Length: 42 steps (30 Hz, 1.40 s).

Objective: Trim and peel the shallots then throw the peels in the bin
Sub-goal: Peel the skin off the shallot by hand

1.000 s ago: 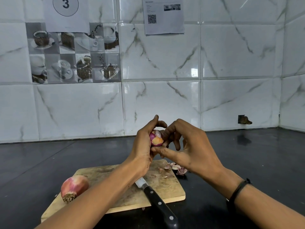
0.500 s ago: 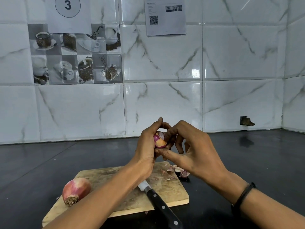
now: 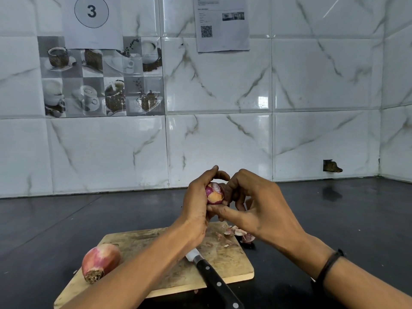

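A small shallot [image 3: 214, 193], partly peeled with purple and yellowish patches, is held up above the wooden cutting board [image 3: 231, 264]. My left hand [image 3: 197, 204] grips it from the left, thumb over its top. My right hand [image 3: 252, 204] holds it from the right, its fingers curled against the skin and its thumb under the bulb. A second shallot [image 3: 99, 262], unpeeled with its root end toward me, lies on the board's left end. Loose peels [image 3: 239, 234] lie at the board's far right corner.
A black-handled knife [image 3: 215, 279] lies on the board, handle toward me and over the near edge, blade hidden under my left forearm. The board sits on a dark worktop [image 3: 334, 219] against a tiled wall. No bin is in view.
Both hands stay together on the small shallot. More of its peeled top shows now, so it has turned a little in my fingers. Board, knife and second shallot are unmoved.
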Tool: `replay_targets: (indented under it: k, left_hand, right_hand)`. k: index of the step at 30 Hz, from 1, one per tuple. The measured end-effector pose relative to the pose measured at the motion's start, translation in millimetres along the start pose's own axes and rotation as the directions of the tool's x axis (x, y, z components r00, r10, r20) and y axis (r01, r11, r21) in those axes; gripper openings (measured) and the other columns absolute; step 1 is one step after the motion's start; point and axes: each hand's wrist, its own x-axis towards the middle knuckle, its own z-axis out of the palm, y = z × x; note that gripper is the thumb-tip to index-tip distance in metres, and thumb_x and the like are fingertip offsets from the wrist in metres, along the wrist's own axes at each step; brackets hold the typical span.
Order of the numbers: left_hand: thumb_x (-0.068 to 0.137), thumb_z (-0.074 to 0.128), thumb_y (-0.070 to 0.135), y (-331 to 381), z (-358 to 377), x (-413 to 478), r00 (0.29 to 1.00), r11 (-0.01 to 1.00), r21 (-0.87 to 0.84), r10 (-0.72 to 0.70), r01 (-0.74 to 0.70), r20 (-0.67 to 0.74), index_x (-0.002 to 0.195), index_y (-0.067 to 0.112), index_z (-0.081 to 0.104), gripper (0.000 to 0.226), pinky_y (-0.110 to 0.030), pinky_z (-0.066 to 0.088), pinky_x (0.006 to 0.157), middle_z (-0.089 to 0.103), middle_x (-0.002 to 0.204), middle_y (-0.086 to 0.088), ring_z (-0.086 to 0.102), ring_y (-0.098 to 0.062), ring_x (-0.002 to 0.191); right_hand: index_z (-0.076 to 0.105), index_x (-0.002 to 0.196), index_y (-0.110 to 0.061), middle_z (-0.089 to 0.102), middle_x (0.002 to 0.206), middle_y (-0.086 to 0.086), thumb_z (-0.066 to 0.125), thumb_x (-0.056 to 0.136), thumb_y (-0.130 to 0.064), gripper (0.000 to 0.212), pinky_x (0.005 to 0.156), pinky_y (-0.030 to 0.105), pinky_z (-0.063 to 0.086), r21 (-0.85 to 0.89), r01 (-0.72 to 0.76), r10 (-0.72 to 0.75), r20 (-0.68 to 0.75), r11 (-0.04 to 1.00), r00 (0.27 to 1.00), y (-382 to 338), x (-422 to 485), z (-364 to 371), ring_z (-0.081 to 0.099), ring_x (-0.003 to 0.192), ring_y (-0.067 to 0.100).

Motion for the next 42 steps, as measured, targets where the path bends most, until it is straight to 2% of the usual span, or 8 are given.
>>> replay_targets:
  k: [6,17,21,28,31,35,38,42]
  left_hand:
    - [0.096,0.056,0.033,0.0,-2.8,0.7,0.999,0.997,-0.063,-0.035,0.035,0.007,0.060,0.020,0.069,0.040,-0.023,0.039,0.048,0.061,0.059,-0.004,0.053,-0.012,0.044]
    - [0.099,0.052,0.033,1.0,-8.0,4.7,0.999,0.998,0.046,-0.032,0.034,-0.028,0.087,0.011,0.067,0.030,-0.021,0.036,0.038,0.067,0.062,-0.008,0.050,-0.017,0.043]
    - [0.099,0.051,0.032,-1.3,-6.7,5.2,0.997,0.995,0.075,-0.069,0.072,-0.043,0.081,0.011,0.069,0.033,-0.022,0.036,0.040,0.066,0.064,-0.011,0.052,-0.021,0.051]
    - [0.099,0.051,0.027,-4.0,-3.2,3.1,0.989,0.987,0.091,-0.129,0.135,-0.070,0.051,0.018,0.064,0.051,-0.022,0.035,0.038,0.057,0.047,-0.002,0.052,-0.016,0.044]
    - [0.098,0.054,0.026,-5.8,-2.1,3.0,0.987,0.987,0.067,-0.144,0.149,-0.076,0.051,0.019,0.069,0.050,-0.029,0.044,0.053,0.062,0.050,-0.001,0.057,-0.013,0.044]
    - [0.098,0.057,0.021,-2.7,1.0,2.9,0.987,0.991,-0.020,-0.137,0.136,-0.085,0.069,0.012,0.066,0.032,-0.023,0.053,0.051,0.064,0.052,-0.001,0.062,-0.010,0.044]
    - [0.097,0.056,0.020,1.2,2.8,1.1,0.987,0.989,-0.080,-0.135,0.128,-0.086,0.068,0.009,0.067,0.033,-0.021,0.053,0.046,0.064,0.053,-0.005,0.063,-0.013,0.045]
    - [0.095,0.054,0.026,0.0,-0.2,2.1,0.988,0.991,-0.022,-0.136,0.134,-0.068,0.055,0.016,0.066,0.042,-0.020,0.035,0.037,0.061,0.059,-0.007,0.049,-0.019,0.050]
  right_hand:
    - [0.065,0.097,-0.021,0.066,0.083,-0.012,0.091,0.071,-0.037,0.040,0.057,0.007,0.041,0.056,0.007,-0.006,-0.024,0.998,1.000,-4.5,1.0,-2.0,0.059,0.069,0.007]
    - [0.079,0.101,-0.017,0.066,0.090,-0.010,0.076,0.090,-0.025,0.013,0.063,0.010,0.043,-0.110,0.144,-0.142,0.026,0.983,0.990,6.4,0.6,-5.2,0.062,0.074,0.005]
    - [0.072,0.099,-0.018,0.059,0.090,-0.011,0.067,0.089,-0.036,0.021,0.064,0.029,0.051,-0.177,0.167,-0.146,0.128,0.970,0.981,6.4,1.2,-8.5,0.060,0.074,0.009]
    - [0.059,0.101,-0.015,0.053,0.094,-0.006,0.052,0.089,-0.049,0.037,0.051,0.021,0.039,-0.434,0.242,-0.139,0.255,0.868,0.957,5.3,-1.0,-2.9,0.051,0.063,0.010]
    - [0.057,0.099,-0.012,0.051,0.093,-0.002,0.047,0.089,-0.049,0.040,0.046,0.027,0.040,-0.463,0.233,-0.119,0.262,0.855,0.958,5.0,-1.2,-0.4,0.051,0.060,0.016]
    - [0.055,0.097,-0.014,0.047,0.092,-0.005,0.042,0.089,-0.050,0.039,0.048,0.033,0.045,-0.445,0.224,-0.115,0.259,0.867,0.959,3.3,-0.1,0.5,0.049,0.059,0.016]
    - [0.055,0.098,-0.017,0.048,0.092,-0.009,0.049,0.088,-0.049,0.034,0.054,0.026,0.045,-0.352,0.194,-0.117,0.229,0.916,0.966,0.6,0.1,-2.0,0.051,0.064,0.013]
    - [0.059,0.103,-0.024,0.053,0.092,-0.016,0.066,0.086,-0.042,0.025,0.060,0.018,0.044,-0.172,0.113,-0.095,0.104,0.979,0.990,1.4,0.2,-10.4,0.056,0.074,0.011]
